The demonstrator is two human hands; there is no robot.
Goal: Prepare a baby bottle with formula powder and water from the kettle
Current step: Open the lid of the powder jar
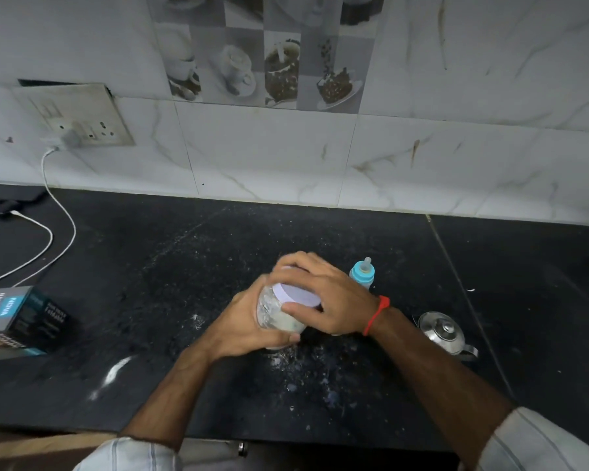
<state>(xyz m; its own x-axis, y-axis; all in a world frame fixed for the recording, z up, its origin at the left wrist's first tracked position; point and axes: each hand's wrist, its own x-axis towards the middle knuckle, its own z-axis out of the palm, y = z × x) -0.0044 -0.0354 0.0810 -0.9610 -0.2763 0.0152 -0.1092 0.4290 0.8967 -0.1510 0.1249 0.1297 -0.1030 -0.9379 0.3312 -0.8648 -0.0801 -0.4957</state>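
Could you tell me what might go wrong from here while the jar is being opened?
The jar is tilted in the left hand while the right hand grips its lid, so powder could spill once it opens. The right forearm passes close to the baby bottle and kettle, which it might knock.

Dark box (21,321), white cable (53,212)

Dim, soft focus, wide-angle edge warp

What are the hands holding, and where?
A clear jar: the left hand grips its body, the right hand grips its white lid.
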